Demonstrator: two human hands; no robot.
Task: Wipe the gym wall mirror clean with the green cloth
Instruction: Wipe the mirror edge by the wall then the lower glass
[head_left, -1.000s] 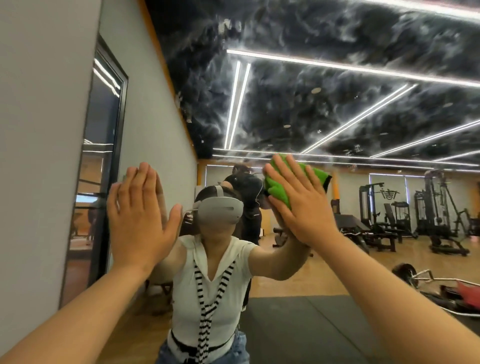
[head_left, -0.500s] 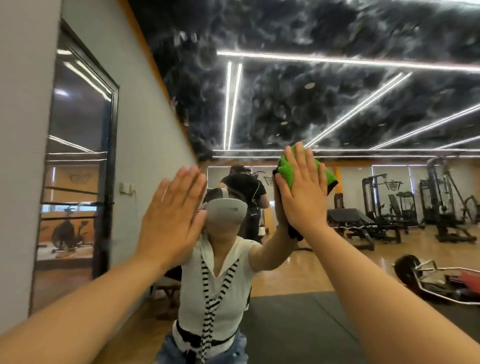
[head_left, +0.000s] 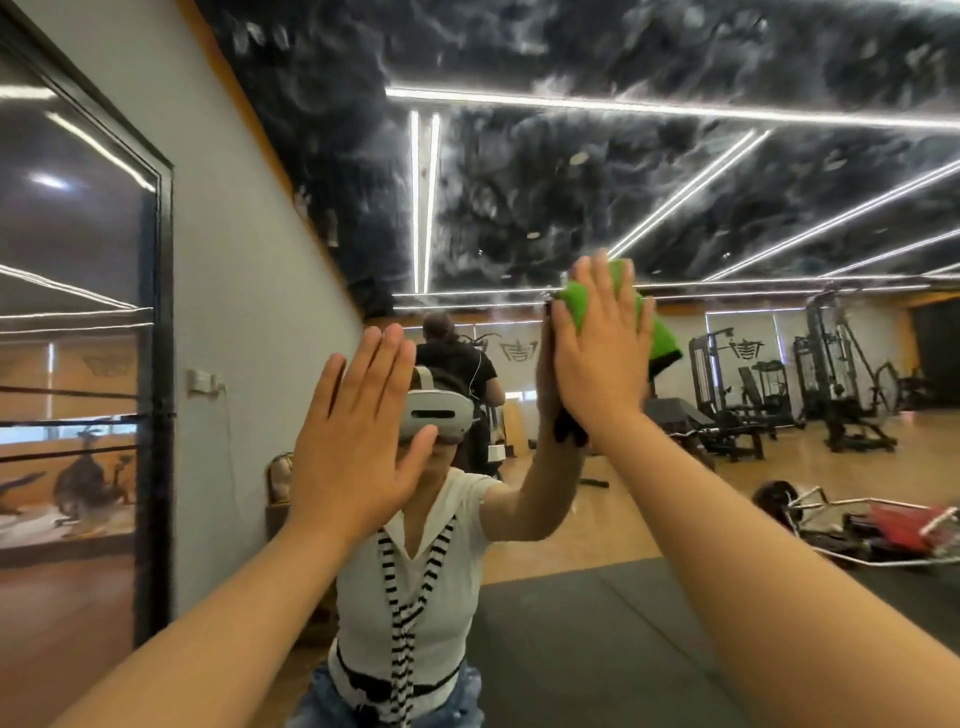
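The gym wall mirror (head_left: 545, 171) fills most of the view and reflects the room and me. My right hand (head_left: 602, 353) lies flat, fingers straight, pressing the green cloth (head_left: 576, 304) against the glass at head height; green folds stick out above and to the right of the fingers. To its left my left hand (head_left: 358, 447) is spread flat with straight fingers against the mirror and holds nothing.
A grey wall with a black-framed glass panel (head_left: 156, 364) runs along the left. In the mirror I see a person in black (head_left: 457, 364) behind me, weight machines (head_left: 831, 384), a bench, a barbell rig (head_left: 857, 525) and a dark floor mat (head_left: 597, 649).
My right hand has slid the cloth upward and a little right on the glass. My left hand has shifted right along the mirror toward the centre.
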